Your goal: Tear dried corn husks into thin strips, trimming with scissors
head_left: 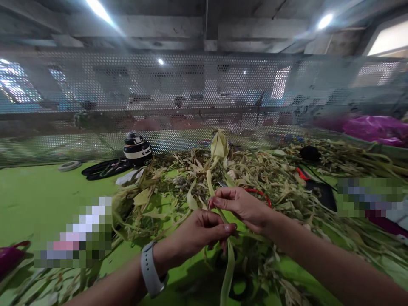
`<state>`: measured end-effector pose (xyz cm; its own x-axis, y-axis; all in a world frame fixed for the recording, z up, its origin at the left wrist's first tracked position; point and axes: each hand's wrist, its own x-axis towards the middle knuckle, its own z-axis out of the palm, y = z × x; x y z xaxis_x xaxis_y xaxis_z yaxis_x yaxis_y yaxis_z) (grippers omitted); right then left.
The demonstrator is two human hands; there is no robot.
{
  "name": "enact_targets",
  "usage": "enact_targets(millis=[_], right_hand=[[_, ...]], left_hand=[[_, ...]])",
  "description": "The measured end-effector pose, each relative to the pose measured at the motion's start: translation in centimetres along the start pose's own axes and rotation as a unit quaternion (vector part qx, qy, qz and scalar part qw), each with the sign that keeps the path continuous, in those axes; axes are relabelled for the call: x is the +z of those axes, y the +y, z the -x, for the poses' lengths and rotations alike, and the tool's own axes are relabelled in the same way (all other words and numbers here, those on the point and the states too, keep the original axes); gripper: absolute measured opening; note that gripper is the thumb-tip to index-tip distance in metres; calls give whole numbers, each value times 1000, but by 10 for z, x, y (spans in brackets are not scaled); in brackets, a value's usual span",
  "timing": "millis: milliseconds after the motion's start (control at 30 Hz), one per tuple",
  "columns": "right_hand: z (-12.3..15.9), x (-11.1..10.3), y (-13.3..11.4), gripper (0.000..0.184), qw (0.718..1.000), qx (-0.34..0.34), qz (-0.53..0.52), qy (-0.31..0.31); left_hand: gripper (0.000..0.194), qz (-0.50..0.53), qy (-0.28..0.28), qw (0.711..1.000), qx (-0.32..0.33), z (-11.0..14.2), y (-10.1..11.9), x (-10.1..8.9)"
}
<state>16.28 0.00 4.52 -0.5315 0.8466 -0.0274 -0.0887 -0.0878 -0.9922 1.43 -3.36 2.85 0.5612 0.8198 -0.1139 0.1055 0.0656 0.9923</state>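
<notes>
1. Head view: pinches a long pale-green plant strip between thumb and fingers of left hand.
2. Grips it farther up with right hand.
3. Holds it above green counter, near heaped withered leaves.

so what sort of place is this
Probably an indoor workshop: a bright green flat worktable strewn with dry yellow-green plant strips, a grey perforated metal-looking screen along its far side, and a bare grey concrete-looking ceiling overhead.
</notes>
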Motion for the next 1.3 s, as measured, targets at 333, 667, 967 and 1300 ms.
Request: enact_targets(millis=[333,667,967,1300], right_hand=[[0,-34,-21,41,906,-53,419,-12],[5,-15,-11,29,767,-238,590,76],[5,-13,-3,18,708,-318,594,209],[2,11,27,16,861,-126,491,48]], left_hand=[[24,136,121,983,12,-9,7,-13],[14,199,160,967,23,-21,-4,-22],[22,332,211,915,93,-23,-12,-21],[23,310,243,914,101,-22,-19,-10]])
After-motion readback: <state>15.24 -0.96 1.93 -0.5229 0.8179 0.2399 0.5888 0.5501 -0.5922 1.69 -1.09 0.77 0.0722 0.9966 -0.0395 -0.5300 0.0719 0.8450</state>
